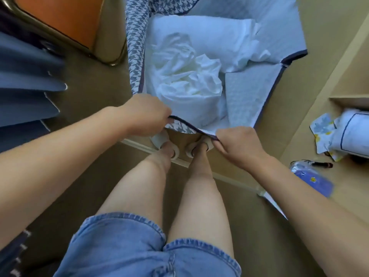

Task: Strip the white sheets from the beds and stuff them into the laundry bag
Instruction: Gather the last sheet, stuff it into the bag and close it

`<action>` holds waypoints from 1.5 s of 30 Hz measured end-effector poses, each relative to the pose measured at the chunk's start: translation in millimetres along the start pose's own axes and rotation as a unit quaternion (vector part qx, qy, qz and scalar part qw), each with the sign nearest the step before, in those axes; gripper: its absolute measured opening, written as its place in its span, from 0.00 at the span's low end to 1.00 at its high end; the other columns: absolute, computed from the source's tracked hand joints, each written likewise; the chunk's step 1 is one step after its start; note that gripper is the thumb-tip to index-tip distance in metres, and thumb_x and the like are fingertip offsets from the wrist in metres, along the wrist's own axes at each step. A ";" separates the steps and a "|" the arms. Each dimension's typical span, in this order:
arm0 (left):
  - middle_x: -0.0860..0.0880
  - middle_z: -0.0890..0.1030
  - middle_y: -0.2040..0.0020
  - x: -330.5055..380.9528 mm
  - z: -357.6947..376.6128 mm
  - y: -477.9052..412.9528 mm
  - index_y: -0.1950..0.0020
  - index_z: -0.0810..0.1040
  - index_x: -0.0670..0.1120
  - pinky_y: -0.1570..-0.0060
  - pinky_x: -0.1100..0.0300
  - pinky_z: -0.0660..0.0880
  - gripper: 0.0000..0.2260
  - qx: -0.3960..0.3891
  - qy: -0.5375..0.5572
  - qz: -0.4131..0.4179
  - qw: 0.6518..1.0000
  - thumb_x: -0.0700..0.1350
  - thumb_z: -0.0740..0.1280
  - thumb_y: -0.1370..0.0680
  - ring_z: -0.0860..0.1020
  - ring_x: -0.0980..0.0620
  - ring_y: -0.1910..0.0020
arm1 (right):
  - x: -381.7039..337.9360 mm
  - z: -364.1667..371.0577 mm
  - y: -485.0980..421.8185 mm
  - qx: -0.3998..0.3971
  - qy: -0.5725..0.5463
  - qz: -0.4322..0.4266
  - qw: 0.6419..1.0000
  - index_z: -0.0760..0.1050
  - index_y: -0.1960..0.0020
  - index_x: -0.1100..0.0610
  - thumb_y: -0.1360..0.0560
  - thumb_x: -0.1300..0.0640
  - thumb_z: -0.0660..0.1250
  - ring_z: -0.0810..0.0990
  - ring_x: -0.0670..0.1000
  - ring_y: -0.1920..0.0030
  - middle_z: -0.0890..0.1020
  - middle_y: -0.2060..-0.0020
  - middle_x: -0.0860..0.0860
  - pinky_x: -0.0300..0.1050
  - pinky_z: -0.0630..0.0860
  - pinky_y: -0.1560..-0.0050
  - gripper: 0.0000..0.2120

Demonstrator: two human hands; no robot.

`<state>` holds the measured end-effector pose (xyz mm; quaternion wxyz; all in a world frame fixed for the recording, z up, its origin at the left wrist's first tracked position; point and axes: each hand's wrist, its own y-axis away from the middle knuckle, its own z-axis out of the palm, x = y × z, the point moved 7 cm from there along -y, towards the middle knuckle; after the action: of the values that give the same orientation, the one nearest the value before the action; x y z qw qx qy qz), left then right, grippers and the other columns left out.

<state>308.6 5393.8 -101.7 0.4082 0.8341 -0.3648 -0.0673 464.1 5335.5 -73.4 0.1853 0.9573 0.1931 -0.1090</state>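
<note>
Where grey-blue folds of cloth [26, 80] fill the left edge of the frame, an orange panel [60, 19] in a metal frame stands above them at the upper left, on a tan floor [89, 92]. Just right of that, the left hand [147, 116] reaches in from the lower left, its grip curled tight round the dark-edged near rim of the bag [136, 47]. The bag has a houndstooth outside and a pale quilted lining, and it stands open in the upper middle of the frame. The white sheets [185, 76] lie crumpled inside it, piled toward its left wall, with one flatter fold across the back. Below the rim are the person's bare legs, white slippers [159, 139] and denim shorts [127, 246], and a pale rod [235, 179] lies aslant on the floor behind the heels. The right hand [237, 144] pinches the same rim further right, fingers folded over the edge. The stretch of rim between the two hands hangs in a shallow curve. At the right edge, a blue packet [311, 176] lies on a lighter surface, and above it rests a white cushion [353, 132] with dark piping.
</note>
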 end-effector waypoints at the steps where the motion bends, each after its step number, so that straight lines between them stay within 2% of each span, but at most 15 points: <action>1: 0.46 0.79 0.50 2.0 -14.8 8.9 0.42 0.75 0.47 0.62 0.57 0.65 0.17 0.003 -0.023 0.014 1.000 0.54 0.51 0.17 0.77 0.43 0.52 | -6.3 -16.3 5.9 0.006 0.020 -0.023 1.000 0.69 0.75 0.59 0.32 0.51 0.56 0.69 0.54 0.84 0.71 0.82 0.54 0.35 0.51 0.73 0.17; 4: 0.47 0.75 0.59 2.4 -45.9 29.1 0.47 0.75 0.45 0.63 0.57 0.64 0.16 -0.003 -0.056 0.026 0.998 0.52 0.52 0.17 0.73 0.45 0.58 | -22.7 -52.1 11.0 0.054 0.034 -0.081 0.995 0.67 0.75 0.58 0.32 0.51 0.55 0.66 0.52 0.85 0.69 0.83 0.53 0.33 0.42 0.69 0.17; 9: 0.52 0.67 0.65 0.8 -43.6 60.9 0.50 0.74 0.47 0.65 0.58 0.62 0.15 -0.031 -0.050 0.013 0.998 0.52 0.51 0.17 0.66 0.50 0.67 | -51.4 -59.5 23.0 0.098 -0.008 -0.131 0.987 0.66 0.75 0.58 0.31 0.51 0.57 0.66 0.53 0.84 0.68 0.83 0.53 0.35 0.52 0.72 0.17; 12: 0.48 0.72 0.60 -8.1 -32.8 47.1 0.51 0.72 0.47 0.61 0.57 0.64 0.14 -0.046 0.014 -0.020 0.999 0.52 0.51 0.16 0.67 0.48 0.60 | -37.1 -35.9 11.6 0.043 -0.031 -0.070 0.996 0.67 0.75 0.58 0.29 0.49 0.56 0.68 0.53 0.85 0.69 0.83 0.52 0.34 0.49 0.74 0.19; 14: 0.44 0.77 0.53 -7.1 -22.5 25.1 0.48 0.74 0.43 0.62 0.56 0.64 0.15 -0.047 0.034 -0.021 0.998 0.50 0.52 0.16 0.69 0.45 0.59 | -27.7 -6.2 1.9 -0.022 -0.021 -0.042 0.999 0.68 0.72 0.57 0.25 0.47 0.56 0.72 0.54 0.82 0.73 0.81 0.53 0.37 0.55 0.77 0.20; 17: 0.42 0.78 0.50 -1.6 0.5 -3.4 0.47 0.74 0.42 0.62 0.55 0.65 0.15 -0.042 0.043 -0.028 0.998 0.48 0.52 0.16 0.76 0.41 0.53 | -21.7 40.3 -4.9 -0.166 -0.050 0.027 0.984 0.66 0.61 0.54 0.19 0.44 0.52 0.80 0.60 0.60 0.81 0.62 0.58 0.46 0.62 0.66 0.18; 20: 0.43 0.78 0.50 2.5 16.3 -14.9 0.46 0.74 0.42 0.62 0.54 0.66 0.16 -0.039 0.086 -0.044 0.995 0.50 0.51 0.16 0.77 0.41 0.50 | -16.3 49.1 -10.0 -0.184 -0.073 0.096 0.976 0.69 0.57 0.54 0.18 0.44 0.50 0.78 0.61 0.52 0.81 0.55 0.58 0.47 0.59 0.62 0.18; 23: 0.42 0.78 0.50 -5.1 12.5 -21.3 0.50 0.73 0.43 0.60 0.55 0.65 0.16 -0.039 0.135 -0.068 0.988 0.51 0.51 0.16 0.75 0.42 0.52 | -9.8 50.1 -18.1 -0.183 -0.119 0.126 0.968 0.67 0.58 0.55 0.19 0.44 0.52 0.77 0.62 0.52 0.80 0.57 0.59 0.48 0.60 0.62 0.17; 27: 0.45 0.75 0.56 -29.3 4.9 -37.6 0.56 0.69 0.45 0.60 0.56 0.64 0.17 -0.047 0.179 -0.102 0.977 0.55 0.52 0.17 0.69 0.46 0.58 | 5.7 43.2 -37.4 -0.175 -0.199 0.160 0.951 0.59 0.67 0.54 0.20 0.43 0.55 0.69 0.55 0.65 0.70 0.71 0.50 0.48 0.58 0.65 0.21; 30: 0.45 0.77 0.49 -56.4 -6.2 -59.9 0.47 0.72 0.44 0.56 0.54 0.65 0.16 0.010 0.191 -0.162 0.968 0.55 0.54 0.18 0.74 0.42 0.50 | 28.3 35.4 -72.3 -0.135 -0.248 0.179 0.942 0.64 0.63 0.54 0.21 0.45 0.58 0.69 0.51 0.65 0.70 0.68 0.48 0.46 0.60 0.64 0.17; 32: 0.43 0.76 0.41 -73.6 -10.8 -76.7 0.37 0.71 0.43 0.50 0.52 0.67 0.14 0.050 0.188 -0.208 0.959 0.50 0.56 0.18 0.73 0.41 0.41 | 47.7 34.7 -105.1 -0.120 -0.223 0.173 0.952 0.71 0.56 0.56 0.21 0.49 0.59 0.73 0.53 0.56 0.73 0.60 0.50 0.45 0.63 0.60 0.11; 35: 0.43 0.74 0.37 -91.8 -7.7 -108.0 0.34 0.69 0.44 0.44 0.49 0.69 0.14 0.061 0.265 -0.276 0.922 0.44 0.57 0.19 0.72 0.40 0.39 | 77.6 39.0 -162.2 -0.126 -0.141 0.130 0.973 0.76 0.43 0.61 0.21 0.55 0.59 0.72 0.56 0.42 0.74 0.43 0.55 0.47 0.68 0.50 0.13; 38: 0.42 0.73 0.36 -94.7 -2.1 -150.4 0.33 0.70 0.44 0.43 0.49 0.70 0.15 0.068 0.358 -0.327 0.872 0.45 0.56 0.19 0.72 0.40 0.38 | 108.6 43.4 -214.2 -0.147 -0.050 0.077 0.985 0.73 0.39 0.62 0.22 0.56 0.59 0.69 0.59 0.38 0.72 0.39 0.57 0.51 0.67 0.43 0.15; 42: 0.42 0.71 0.35 -72.7 0.2 -217.0 0.33 0.69 0.43 0.41 0.50 0.67 0.16 0.037 0.422 -0.382 0.821 0.43 0.58 0.20 0.69 0.41 0.36 | 143.5 65.3 -269.0 -0.165 0.109 -0.035 0.980 0.69 0.38 0.60 0.23 0.56 0.60 0.67 0.59 0.37 0.70 0.38 0.57 0.51 0.66 0.44 0.15; 45: 0.43 0.70 0.36 -56.6 -0.1 -258.3 0.33 0.68 0.43 0.41 0.50 0.66 0.16 0.030 0.449 -0.396 0.801 0.42 0.59 0.21 0.69 0.42 0.36 | 161.4 108.8 -298.0 -0.208 0.168 -0.092 0.959 0.60 0.29 0.59 0.24 0.53 0.64 0.57 0.57 0.27 0.62 0.28 0.57 0.55 0.59 0.32 0.27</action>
<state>410.7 5534.9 -300.7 0.4389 0.8547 0.2192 0.1696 472.5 5600.8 -310.5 0.3347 0.8802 0.3271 0.0790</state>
